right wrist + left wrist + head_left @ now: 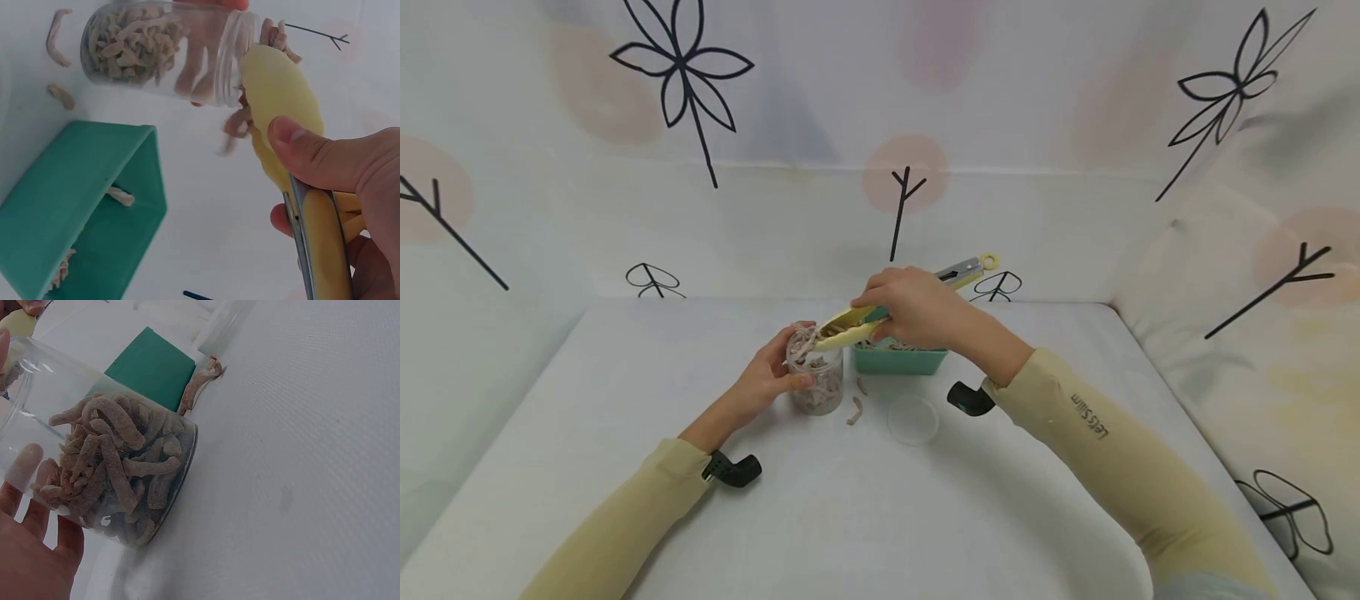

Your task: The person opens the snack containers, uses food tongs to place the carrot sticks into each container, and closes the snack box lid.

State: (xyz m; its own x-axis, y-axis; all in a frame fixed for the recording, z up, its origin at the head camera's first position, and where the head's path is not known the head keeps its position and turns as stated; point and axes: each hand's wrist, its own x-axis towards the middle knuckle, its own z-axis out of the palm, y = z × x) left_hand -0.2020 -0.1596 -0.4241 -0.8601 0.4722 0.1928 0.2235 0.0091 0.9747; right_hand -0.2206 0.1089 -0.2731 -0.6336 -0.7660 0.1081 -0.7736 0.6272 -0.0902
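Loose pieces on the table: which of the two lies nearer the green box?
The shorter piece, right beside the green box. The longer, slightly curved piece lies farther out from it.

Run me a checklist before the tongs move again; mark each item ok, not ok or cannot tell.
1. Jar held by the left hand: ok.
2. Tongs gripped by the right hand, tips at the jar's mouth: ok.
3. Clear lid off the jar: ok, on the table.
4. Strips at the mouth all inside: not ok, some hang outside.
5. No stray strips: not ok, two on the table.
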